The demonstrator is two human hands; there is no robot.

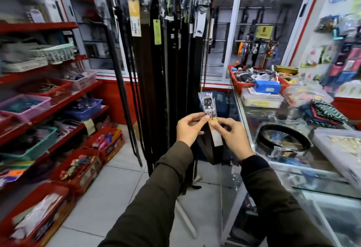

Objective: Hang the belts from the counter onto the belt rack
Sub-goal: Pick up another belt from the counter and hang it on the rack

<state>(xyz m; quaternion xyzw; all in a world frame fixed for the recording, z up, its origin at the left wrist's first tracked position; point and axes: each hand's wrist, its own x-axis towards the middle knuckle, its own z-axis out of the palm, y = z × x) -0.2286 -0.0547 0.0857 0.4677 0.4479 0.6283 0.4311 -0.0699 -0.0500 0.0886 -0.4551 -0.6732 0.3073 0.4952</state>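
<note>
Belt (207, 108) — pinched in both hands

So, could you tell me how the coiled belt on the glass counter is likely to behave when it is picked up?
The coiled belt will probably uncoil and dangle, as the strap of the belt in hand does below both hands. Its buckle end looks plastic-wrapped, so it may feel slippery. It seems light enough for one hand.

Hanging at far centre: belt rack (166, 31), loaded with belts. Standing left of it: shelves (58, 98) carrying baskets. Lying right: glass counter (254, 129), with a coiled belt (283, 139) resting on it, near. Being held between rack and counter, near centre: a packaged belt (210, 129), left hand (190, 127) and right hand (234, 135) gripping it.
</note>
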